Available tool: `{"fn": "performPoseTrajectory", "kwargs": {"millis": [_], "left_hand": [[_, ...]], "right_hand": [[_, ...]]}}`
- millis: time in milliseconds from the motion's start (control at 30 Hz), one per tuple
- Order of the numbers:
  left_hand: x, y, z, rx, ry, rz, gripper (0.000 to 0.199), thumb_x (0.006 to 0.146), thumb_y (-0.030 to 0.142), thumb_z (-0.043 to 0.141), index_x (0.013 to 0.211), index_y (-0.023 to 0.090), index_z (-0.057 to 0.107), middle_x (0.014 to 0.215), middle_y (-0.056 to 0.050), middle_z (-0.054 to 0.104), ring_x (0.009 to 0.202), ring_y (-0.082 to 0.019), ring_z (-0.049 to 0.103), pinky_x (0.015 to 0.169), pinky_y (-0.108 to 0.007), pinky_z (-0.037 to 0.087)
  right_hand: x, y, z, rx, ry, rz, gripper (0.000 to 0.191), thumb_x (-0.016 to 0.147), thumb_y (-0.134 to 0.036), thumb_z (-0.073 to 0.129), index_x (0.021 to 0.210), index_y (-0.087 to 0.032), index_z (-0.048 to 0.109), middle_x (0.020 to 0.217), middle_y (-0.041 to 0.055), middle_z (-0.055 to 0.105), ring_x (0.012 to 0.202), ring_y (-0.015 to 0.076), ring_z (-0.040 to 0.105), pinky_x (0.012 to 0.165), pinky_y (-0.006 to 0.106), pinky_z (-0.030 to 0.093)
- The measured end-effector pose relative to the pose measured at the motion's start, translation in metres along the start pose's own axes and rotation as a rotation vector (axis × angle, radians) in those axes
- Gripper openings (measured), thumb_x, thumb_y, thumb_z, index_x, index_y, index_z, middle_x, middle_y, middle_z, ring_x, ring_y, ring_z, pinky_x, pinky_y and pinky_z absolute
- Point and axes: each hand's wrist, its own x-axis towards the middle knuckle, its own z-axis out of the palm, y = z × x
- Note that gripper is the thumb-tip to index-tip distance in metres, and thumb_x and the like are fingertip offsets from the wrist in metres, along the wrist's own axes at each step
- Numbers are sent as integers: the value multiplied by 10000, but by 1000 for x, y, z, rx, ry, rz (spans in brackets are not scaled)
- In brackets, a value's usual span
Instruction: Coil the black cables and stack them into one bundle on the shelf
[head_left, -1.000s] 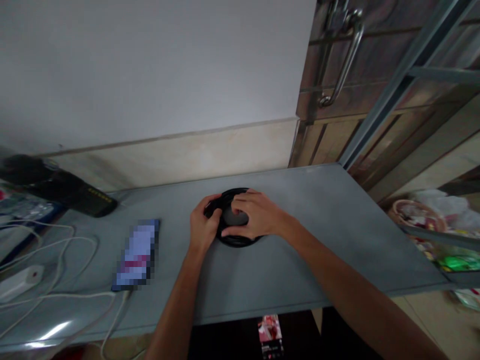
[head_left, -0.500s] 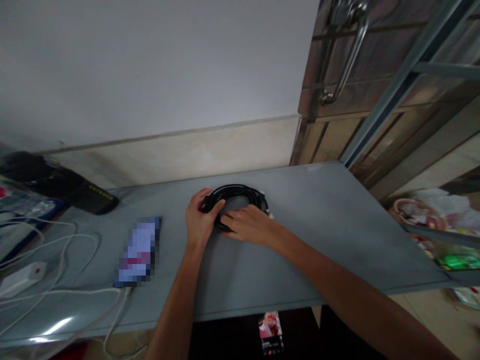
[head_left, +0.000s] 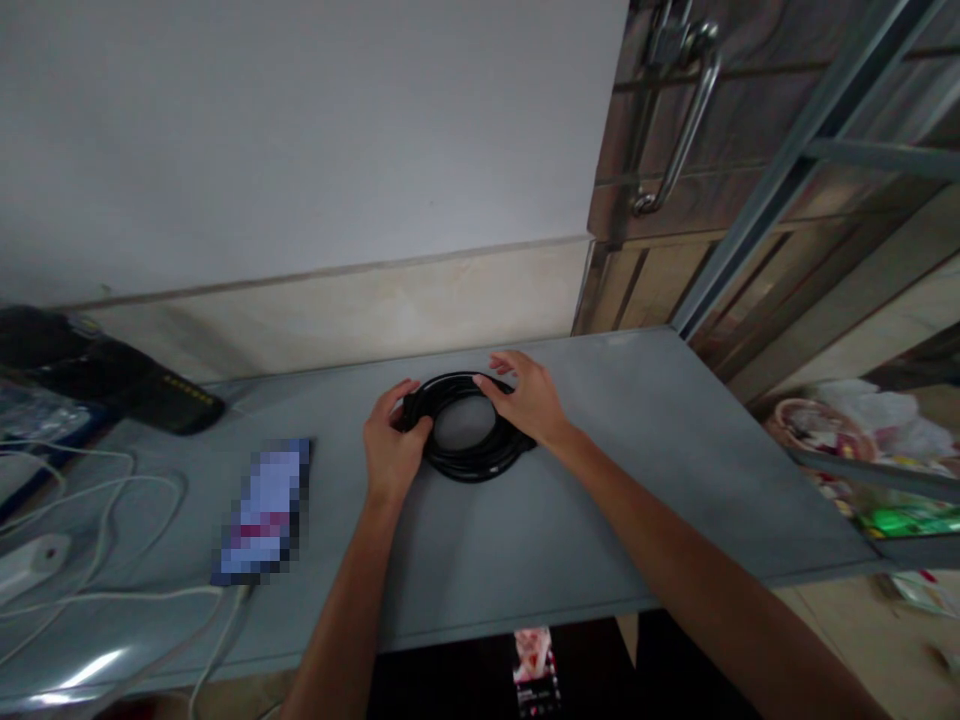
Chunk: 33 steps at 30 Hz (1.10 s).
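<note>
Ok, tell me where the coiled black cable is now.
The coiled black cable lies mid-picture in the head view, on the grey tabletop, between the left hand and right hand.

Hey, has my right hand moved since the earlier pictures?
Yes: your right hand has moved toward the wall and a little rightward, nearer the wall's right edge.

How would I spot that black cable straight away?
Start at the grey tabletop below the wall. Between the left hand and right hand lies the black cable, wound into a ring, unlike the loose white cables farther left.
</note>
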Motion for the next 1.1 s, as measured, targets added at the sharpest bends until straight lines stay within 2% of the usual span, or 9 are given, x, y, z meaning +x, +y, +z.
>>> {"fn": "performPoseTrajectory", "kwargs": {"millis": [67, 167, 267, 367, 600, 767, 933, 1100], "left_hand": [[-1, -1, 0, 22, -8, 28, 521, 821, 291, 807, 1337, 226, 772, 1419, -119, 761, 1185, -323, 777, 1145, -530, 594], [-3, -1, 0, 61, -31, 64, 478, 896, 393, 808, 1346, 241, 760, 1476, -127, 735, 1199, -319, 773, 1152, -529, 586], [-4, -2, -1, 78, -46, 81, 474, 928, 442, 804, 1355, 241, 760, 1525, -136, 711, 1275, -330, 749, 1189, -536, 556], [-4, -2, -1, 79, -57, 100, 461, 946, 462, 800, 1350, 241, 768, 1557, -140, 693, 1344, -340, 719, 1217, -538, 532], [-5, 1, 0, 77, -110, 149, 446, 974, 518, 780, 1326, 245, 769, 1547, -144, 698, 1390, -357, 689, 1207, -536, 533], [-3, 1, 1, 143, -49, 145, 404, 940, 479, 806, 1271, 250, 775, 1441, -123, 741, 1297, -328, 722, 1177, -513, 545], [3, -4, 0, 170, -60, -16, 607, 786, 393, 899, 1351, 238, 742, 1175, -96, 808, 1059, -317, 776, 1076, -541, 594], [7, -6, -3, 86, -138, -11, 585, 734, 264, 835, 1317, 250, 785, 1205, -85, 822, 1144, -336, 778, 1147, -577, 567]], "right_hand": [[2, 12, 2, 79, -70, 52, 441, 944, -448, 861, 1295, -211, 738, 1254, 99, 787, 1124, 256, 757, 1047, 436, 599], [1, 21, 5, 118, -205, -14, 466, 929, -405, 869, 1339, -222, 746, 1355, 108, 760, 1262, 265, 723, 1176, 474, 554], [1, 24, 7, 73, -225, -28, 498, 896, -229, 843, 1385, -220, 749, 1429, 119, 733, 1340, 273, 695, 1245, 496, 513], [3, 26, 6, 72, -250, -2, 522, 884, -95, 744, 1390, -222, 762, 1429, 110, 746, 1351, 272, 702, 1263, 506, 506], [7, 29, 0, 144, -241, -15, 539, 837, -7, 670, 1304, -246, 793, 1311, 50, 800, 1224, 235, 755, 1180, 454, 569], [6, 28, 0, 174, -241, -11, 583, 820, 7, 649, 1327, -247, 786, 1326, 52, 792, 1225, 229, 750, 1190, 454, 565], [6, 27, 0, 164, -216, 14, 544, 857, -43, 692, 1353, -254, 766, 1370, 55, 774, 1243, 219, 739, 1208, 450, 555], [5, 25, 0, 133, -184, 19, 397, 919, -196, 791, 1314, -232, 766, 1292, 81, 780, 1156, 226, 747, 1117, 448, 595]]}}
